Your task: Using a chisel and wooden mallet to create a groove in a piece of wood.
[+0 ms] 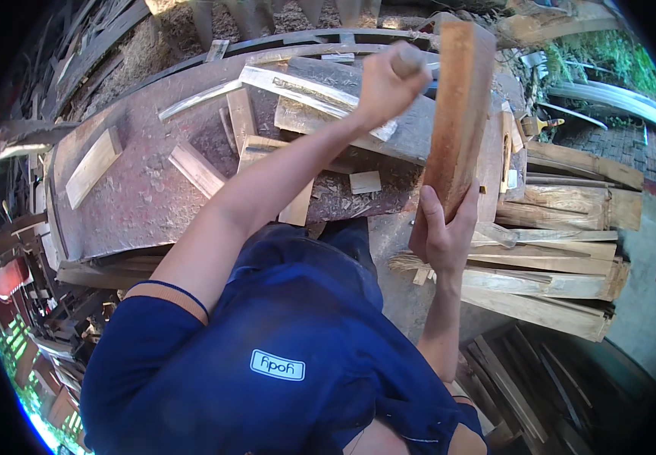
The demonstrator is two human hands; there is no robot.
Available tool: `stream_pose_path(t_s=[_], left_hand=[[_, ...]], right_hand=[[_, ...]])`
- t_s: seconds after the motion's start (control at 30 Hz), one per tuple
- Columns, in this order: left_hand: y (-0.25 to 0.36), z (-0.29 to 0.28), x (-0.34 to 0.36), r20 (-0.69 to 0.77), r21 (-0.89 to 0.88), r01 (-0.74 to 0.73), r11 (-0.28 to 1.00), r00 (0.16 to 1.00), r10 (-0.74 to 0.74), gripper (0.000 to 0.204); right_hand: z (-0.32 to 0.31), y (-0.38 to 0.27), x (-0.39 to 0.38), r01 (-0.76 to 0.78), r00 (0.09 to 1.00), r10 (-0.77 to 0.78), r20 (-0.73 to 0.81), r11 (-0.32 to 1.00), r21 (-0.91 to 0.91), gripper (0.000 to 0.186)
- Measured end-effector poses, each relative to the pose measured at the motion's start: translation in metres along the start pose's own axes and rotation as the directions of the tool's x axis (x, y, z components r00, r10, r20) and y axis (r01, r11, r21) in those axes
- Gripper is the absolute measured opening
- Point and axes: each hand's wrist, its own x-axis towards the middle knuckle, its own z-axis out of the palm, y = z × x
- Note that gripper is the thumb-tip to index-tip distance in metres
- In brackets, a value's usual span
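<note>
My left hand [391,83] is closed around a tool with a rounded, greyish handle [407,61]. Its working end, toward the board, is too hidden to tell its kind. A thick brown wooden board [453,98] stands tilted upright just right of that hand. Low on the board, my right hand [449,227] grips it, thumb on the near face and fingers round the right edge. Below the left hand, a long pale wood strip [305,91] lies across a wide grey plank [320,117].
A worn reddish workbench [142,189] carries offcuts, including a pale block [94,167] and a small square piece [365,182] among shavings. Stacked boards [547,254] rise at the right, close to my right forearm. A paintbrush [544,125] lies at the far right.
</note>
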Motion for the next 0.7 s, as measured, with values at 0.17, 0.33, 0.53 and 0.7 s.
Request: stream_pose_path(t_s=[0.17, 0.33, 0.53, 0.7], left_hand=[[-0.012, -0.027, 0.027, -0.087, -0.393, 0.204, 0.897, 0.962, -0.257, 0.014], [-0.006, -0.025, 0.022, -0.095, -0.33, 0.043, 0.943, 0.992, -0.078, 0.015], [-0.009, -0.011, 0.005, -0.034, -0.076, 0.099, 0.992, 0.994, -0.102, 0.021], [0.002, -0.005, -0.018, 0.076, -0.003, -0.079, 0.997, 0.994, 0.079, 0.015]], right_hand=[[0.009, 0.009, -0.016, -0.072, 0.995, 0.079, -0.06, 0.99, 0.118, 0.056], [0.009, 0.024, -0.023, -0.028, 0.996, 0.034, -0.077, 0.996, 0.085, 0.059], [0.008, 0.017, -0.021, -0.048, 0.995, 0.057, -0.076, 0.991, 0.122, 0.059], [0.007, -0.008, -0.026, -0.048, 0.981, 0.063, -0.182, 0.995, 0.084, 0.064]])
